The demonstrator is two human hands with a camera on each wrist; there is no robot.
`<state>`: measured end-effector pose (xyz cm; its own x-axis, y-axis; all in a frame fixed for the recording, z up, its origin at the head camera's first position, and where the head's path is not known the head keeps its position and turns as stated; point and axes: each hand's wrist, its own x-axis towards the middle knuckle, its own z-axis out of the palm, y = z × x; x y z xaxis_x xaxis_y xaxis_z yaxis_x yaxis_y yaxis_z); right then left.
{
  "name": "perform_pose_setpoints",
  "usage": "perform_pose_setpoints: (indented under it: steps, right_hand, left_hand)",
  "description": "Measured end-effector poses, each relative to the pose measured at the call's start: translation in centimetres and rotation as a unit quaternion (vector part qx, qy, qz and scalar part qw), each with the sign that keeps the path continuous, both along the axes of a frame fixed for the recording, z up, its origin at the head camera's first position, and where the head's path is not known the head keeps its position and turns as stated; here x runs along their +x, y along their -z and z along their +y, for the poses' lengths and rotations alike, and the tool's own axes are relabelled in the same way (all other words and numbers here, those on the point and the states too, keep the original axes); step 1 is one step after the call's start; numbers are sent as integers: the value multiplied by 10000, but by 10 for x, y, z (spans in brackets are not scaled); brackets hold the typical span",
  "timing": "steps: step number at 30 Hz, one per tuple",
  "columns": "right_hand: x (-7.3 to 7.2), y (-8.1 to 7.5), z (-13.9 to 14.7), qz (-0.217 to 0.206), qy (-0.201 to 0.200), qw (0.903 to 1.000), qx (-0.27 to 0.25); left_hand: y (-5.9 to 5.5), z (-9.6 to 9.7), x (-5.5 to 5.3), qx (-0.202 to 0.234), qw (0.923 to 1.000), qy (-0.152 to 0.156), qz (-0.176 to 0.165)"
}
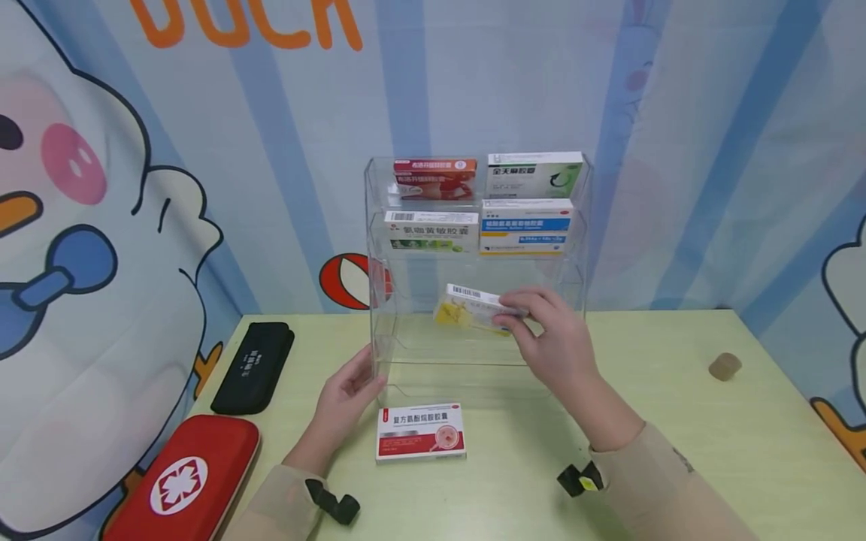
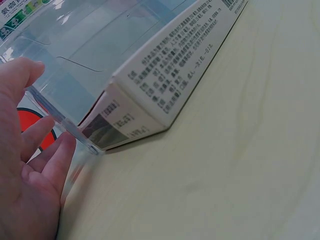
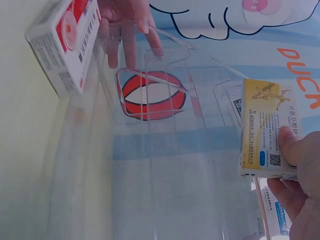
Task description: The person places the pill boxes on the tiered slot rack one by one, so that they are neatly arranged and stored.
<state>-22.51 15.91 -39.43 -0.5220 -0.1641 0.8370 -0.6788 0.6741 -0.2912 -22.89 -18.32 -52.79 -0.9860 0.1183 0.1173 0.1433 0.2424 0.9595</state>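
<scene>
My right hand (image 1: 558,338) pinches a white and yellow medicine box (image 1: 467,306) between thumb and fingers. In the head view the box is tilted, before the lower part of a clear tiered rack (image 1: 446,364). The right wrist view shows its yellow printed face (image 3: 260,130). My left hand (image 1: 348,394) is at the rack's left side. In the left wrist view its thumb lies over the edge and its extended fingers rest along the outer side. A white and red medicine box (image 1: 421,433) lies on the table before the rack.
The upper tiers hold a red box (image 1: 435,180), a white and green box (image 1: 533,176), a green-striped box (image 1: 431,231) and a blue-striped box (image 1: 525,227). At left lie a black case (image 1: 253,368) and a red case (image 1: 186,481). A small brown cylinder (image 1: 725,367) sits at right.
</scene>
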Motion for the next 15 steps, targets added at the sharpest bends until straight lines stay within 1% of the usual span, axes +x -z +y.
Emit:
perform_pose_setpoints:
  steps: [3,6,10,15]
  right_hand:
    - [-12,-8,-6,228,24,9997,-20]
    - [-21,-13,-12,328,21,9995,-40]
    - [-32,-17,-21,295,48,9995,-63]
    - [-42,-17,-33,161,73,9998,-42]
  left_hand:
    - [-1,0,1,2,10000,4,-10]
    - [-1,1,1,-29,10000,-14,-28]
    - [-2,1,1,-42,10000,-8,-48]
    - [-2,1,1,-38,10000,27,-78]
